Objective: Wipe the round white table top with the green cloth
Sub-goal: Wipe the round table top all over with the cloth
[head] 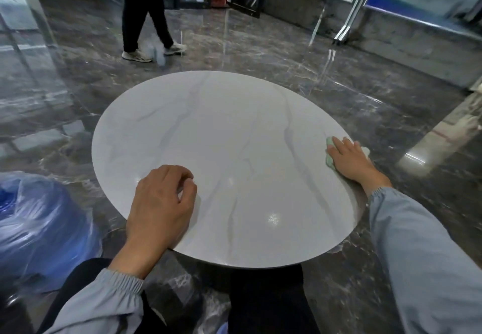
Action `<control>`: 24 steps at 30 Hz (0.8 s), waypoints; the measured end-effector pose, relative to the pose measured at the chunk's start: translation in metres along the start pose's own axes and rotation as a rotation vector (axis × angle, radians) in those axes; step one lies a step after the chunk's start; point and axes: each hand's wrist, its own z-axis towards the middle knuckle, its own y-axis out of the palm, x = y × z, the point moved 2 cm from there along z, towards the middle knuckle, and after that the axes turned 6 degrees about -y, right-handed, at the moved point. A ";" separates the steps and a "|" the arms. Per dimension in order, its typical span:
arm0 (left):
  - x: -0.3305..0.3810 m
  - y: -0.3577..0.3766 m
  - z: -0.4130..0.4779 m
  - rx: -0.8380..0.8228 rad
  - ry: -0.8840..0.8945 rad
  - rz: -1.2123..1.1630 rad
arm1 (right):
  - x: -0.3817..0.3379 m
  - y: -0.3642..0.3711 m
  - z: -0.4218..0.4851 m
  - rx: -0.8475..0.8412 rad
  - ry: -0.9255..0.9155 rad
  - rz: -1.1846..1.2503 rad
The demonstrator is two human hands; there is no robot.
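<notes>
The round white table top [224,151], veined with grey, fills the middle of the head view. My right hand [350,160] lies flat at its right edge, palm pressed down on the pale green cloth [329,160], which shows only at the fingertips and beyond the far side of the hand. My left hand [159,203] rests on the near left part of the table with its fingers loosely curled and nothing in it.
Dark polished marble floor surrounds the table. A blue water bottle in clear plastic wrap [39,226] stands at the lower left. A person's legs [148,20] stand beyond the table. A metal frame [357,2] leans at the back right.
</notes>
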 end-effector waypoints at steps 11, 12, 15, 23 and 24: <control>-0.001 -0.006 0.000 0.076 -0.143 -0.198 | -0.234 0.038 -0.088 -0.015 -0.765 -0.134; -0.001 -0.009 0.000 0.093 -0.160 -0.238 | -0.257 0.043 -0.113 -0.024 -0.860 -0.109; -0.002 -0.014 -0.001 0.119 -0.206 -0.315 | -0.278 0.046 -0.152 -0.071 -0.986 -0.039; -0.001 -0.014 -0.003 0.088 -0.204 -0.242 | -0.148 0.009 -0.048 0.011 -0.446 0.029; -0.001 -0.014 -0.003 0.090 -0.204 -0.236 | -0.119 0.006 -0.036 0.011 -0.348 0.028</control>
